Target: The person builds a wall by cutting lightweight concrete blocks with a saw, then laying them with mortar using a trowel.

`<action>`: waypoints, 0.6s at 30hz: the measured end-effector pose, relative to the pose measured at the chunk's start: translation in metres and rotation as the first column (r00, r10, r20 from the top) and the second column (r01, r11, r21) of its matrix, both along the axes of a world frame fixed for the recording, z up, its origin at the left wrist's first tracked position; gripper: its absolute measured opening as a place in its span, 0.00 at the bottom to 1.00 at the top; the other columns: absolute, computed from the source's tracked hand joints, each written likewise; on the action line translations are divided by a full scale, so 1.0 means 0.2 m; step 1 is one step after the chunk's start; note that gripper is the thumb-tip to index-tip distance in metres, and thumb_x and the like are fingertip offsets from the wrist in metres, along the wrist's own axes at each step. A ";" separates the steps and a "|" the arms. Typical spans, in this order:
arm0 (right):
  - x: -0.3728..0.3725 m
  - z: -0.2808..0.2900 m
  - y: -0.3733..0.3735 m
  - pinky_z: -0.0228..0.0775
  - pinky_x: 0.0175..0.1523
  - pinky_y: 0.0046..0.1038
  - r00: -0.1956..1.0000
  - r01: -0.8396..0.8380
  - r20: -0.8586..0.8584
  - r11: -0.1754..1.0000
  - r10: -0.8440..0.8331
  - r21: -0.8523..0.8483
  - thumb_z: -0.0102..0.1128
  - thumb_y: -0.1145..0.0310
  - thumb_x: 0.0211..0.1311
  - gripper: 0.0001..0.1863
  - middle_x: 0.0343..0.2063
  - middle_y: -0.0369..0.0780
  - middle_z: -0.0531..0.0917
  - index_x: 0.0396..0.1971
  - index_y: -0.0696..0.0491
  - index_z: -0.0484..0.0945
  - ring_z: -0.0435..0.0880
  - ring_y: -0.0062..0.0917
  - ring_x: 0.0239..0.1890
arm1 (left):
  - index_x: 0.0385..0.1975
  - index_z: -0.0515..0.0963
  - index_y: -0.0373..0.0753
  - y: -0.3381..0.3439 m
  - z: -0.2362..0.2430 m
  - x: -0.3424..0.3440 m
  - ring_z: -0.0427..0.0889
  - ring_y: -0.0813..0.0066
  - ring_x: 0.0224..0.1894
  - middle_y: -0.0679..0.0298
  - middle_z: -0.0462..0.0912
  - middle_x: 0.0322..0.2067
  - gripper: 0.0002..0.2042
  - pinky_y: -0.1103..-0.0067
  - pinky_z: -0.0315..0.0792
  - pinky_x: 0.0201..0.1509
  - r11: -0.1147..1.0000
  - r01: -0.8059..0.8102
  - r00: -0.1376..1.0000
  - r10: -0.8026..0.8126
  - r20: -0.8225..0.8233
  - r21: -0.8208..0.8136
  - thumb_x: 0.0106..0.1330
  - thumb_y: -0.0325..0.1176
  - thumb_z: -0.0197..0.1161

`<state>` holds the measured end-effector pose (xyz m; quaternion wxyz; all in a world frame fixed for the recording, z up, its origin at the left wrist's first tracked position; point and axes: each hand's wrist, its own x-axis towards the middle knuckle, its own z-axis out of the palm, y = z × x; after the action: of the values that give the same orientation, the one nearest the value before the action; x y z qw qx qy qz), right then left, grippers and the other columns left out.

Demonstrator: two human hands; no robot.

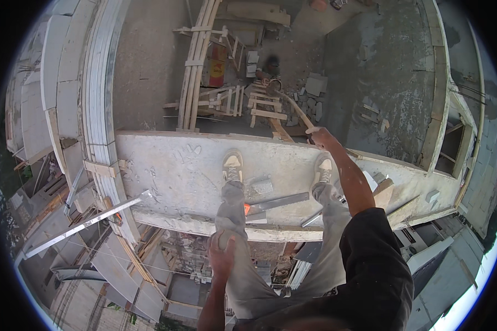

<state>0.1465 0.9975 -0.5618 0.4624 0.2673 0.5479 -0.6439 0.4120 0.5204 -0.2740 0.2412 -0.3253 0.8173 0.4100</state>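
My right arm [350, 171], in a dark short sleeve, reaches forward past the far edge of the pale concrete ledge [177, 165]. In my right hand [324, 138] is the near end of a long wooden pole [299, 113], fingers closed round it. The pole slants down and away to the left, toward a round-rimmed thing [274, 84] too small to name. My left hand [222, 255] rests over my left knee, fingers spread, holding nothing. My shoes [233, 165] stand on the ledge. Between my legs lies a handsaw [281, 202] with an orange handle.
Below the ledge, a person [270, 65] is beside a wooden ladder [268, 102] and broken blocks [316, 84]. Wooden scaffolding [199, 66] rises to the left. A long metal straightedge [88, 225] juts from the ledge's left end. Block pieces [262, 186] lie near my feet; both ledge sides drop away.
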 end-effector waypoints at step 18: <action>0.05 4.79 -0.71 0.59 0.20 0.18 0.774 -0.622 0.369 0.511 0.515 0.593 0.48 0.80 0.61 0.11 0.20 0.32 0.72 0.37 0.60 0.80 0.67 0.12 0.15 | 0.62 0.66 0.52 1.34 1.19 -1.07 0.66 0.53 0.65 0.60 0.71 0.60 0.35 0.53 0.64 0.64 0.838 0.531 0.512 -0.436 -0.741 -0.126 0.52 0.40 0.73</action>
<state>0.1574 0.8548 0.3953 0.5529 0.2695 0.7667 -0.1840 0.1978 0.7881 -0.0353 0.0087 0.1269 0.8740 0.4690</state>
